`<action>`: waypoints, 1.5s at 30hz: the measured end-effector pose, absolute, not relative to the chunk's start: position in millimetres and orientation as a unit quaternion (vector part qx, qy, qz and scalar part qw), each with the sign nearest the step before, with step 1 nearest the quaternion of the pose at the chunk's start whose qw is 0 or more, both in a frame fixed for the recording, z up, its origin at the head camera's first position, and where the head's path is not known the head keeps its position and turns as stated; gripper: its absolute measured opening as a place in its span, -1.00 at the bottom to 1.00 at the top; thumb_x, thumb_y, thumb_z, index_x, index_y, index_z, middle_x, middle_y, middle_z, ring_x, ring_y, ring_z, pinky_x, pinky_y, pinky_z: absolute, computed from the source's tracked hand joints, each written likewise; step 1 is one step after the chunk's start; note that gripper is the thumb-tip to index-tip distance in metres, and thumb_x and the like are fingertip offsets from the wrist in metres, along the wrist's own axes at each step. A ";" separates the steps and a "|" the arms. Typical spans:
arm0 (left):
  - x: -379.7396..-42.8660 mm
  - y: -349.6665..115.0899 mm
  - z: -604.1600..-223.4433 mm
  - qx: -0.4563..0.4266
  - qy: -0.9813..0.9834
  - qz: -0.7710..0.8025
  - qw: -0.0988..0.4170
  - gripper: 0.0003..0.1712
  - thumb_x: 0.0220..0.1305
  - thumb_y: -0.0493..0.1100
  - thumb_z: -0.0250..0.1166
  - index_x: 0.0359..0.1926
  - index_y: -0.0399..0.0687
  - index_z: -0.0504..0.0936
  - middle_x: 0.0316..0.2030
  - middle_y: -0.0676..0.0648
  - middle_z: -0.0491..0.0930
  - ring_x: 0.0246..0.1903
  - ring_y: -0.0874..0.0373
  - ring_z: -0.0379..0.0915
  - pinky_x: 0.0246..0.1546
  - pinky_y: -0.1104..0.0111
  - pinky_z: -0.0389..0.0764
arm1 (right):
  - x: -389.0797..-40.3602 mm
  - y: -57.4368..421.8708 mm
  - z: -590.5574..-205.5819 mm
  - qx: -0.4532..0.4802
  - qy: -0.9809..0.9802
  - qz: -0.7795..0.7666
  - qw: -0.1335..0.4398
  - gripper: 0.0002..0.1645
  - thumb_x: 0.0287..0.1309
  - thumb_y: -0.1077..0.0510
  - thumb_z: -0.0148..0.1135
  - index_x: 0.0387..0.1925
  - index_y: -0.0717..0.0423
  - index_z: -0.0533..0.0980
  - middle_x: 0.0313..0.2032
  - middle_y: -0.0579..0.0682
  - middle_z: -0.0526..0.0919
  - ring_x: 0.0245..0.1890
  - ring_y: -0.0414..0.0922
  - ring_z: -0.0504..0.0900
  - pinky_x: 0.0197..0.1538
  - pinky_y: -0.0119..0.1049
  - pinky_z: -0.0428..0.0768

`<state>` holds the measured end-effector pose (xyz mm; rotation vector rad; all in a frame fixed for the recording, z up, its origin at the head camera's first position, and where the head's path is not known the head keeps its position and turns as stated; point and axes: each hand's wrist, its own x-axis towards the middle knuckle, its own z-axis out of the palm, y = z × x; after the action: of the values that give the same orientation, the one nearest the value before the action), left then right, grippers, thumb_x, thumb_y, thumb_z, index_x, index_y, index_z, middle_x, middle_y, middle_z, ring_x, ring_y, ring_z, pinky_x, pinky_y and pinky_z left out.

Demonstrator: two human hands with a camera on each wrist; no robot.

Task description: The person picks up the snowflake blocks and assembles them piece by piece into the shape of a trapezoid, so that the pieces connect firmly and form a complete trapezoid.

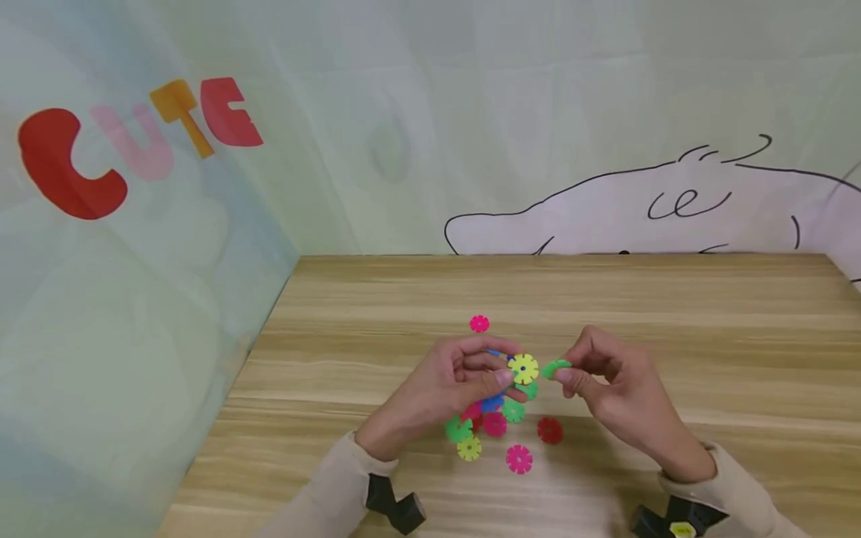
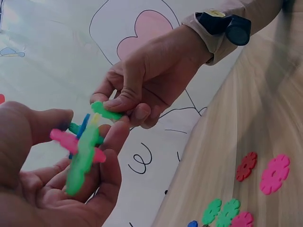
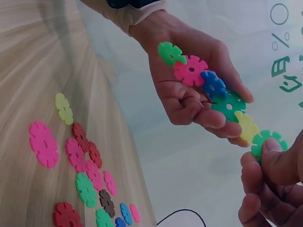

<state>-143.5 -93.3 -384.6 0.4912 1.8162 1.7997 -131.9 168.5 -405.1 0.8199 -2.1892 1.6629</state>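
My left hand (image 1: 451,381) holds a chain of plastic snowflake discs slotted into one another. In the right wrist view the chain runs from a green disc (image 3: 166,51) through pink (image 3: 182,71), blue (image 3: 214,85) and darker green (image 3: 221,105) to a yellow disc (image 3: 247,128) at its end. My right hand (image 1: 628,396) pinches a single green disc (image 3: 258,142) between thumb and forefinger. That disc's edge is right at the yellow one, above the table. The left fingers hide part of the chain in the head view.
Several loose discs lie on the wooden table (image 1: 336,336) below the hands, among them a red one (image 1: 550,430), a pink one (image 1: 519,459) and a yellow one (image 1: 468,448). Farther back is another pink disc (image 1: 480,323). Printed cloth walls (image 1: 403,149) border the table.
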 end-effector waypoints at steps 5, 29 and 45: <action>-142.4 -90.7 -387.2 0.188 0.661 0.675 0.267 -0.55 0.54 -0.18 0.35 0.36 -0.10 0.56 0.03 -0.26 0.80 0.06 -0.21 0.81 0.13 0.29 0.79 | -129.5 164.1 -404.7 0.274 -0.768 0.562 0.141 -0.63 0.11 0.60 0.42 -0.36 0.09 0.59 -0.48 -0.15 0.70 -0.55 -0.23 0.64 -0.43 -0.40 0.66; -141.3 -84.7 -391.8 0.178 0.699 0.646 0.249 -0.57 0.45 -0.20 0.42 0.29 -0.05 0.63 0.05 -0.37 0.77 -0.07 -0.13 0.86 -0.02 0.40 0.79 | -126.4 158.5 -416.1 0.266 -0.764 0.575 0.123 -0.71 0.17 0.52 0.45 -0.27 0.08 0.72 -0.43 -0.12 0.78 -0.54 -0.24 0.66 -0.56 -0.42 0.56; -139.2 -75.2 -403.0 0.146 0.718 0.635 0.244 -0.65 0.54 -0.04 0.36 0.24 0.03 0.71 -0.18 -0.26 0.86 -0.17 0.02 0.87 0.05 0.28 0.73 | -118.2 164.7 -434.3 0.205 -0.794 0.567 0.078 -0.79 0.19 0.36 0.54 -0.17 0.08 0.75 -0.28 -0.03 0.86 -0.40 -0.21 0.81 -0.25 -0.36 0.79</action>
<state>-139.2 -75.2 -403.0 0.3976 1.9604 1.7351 -118.2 164.7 -434.3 0.6154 -2.3781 1.6984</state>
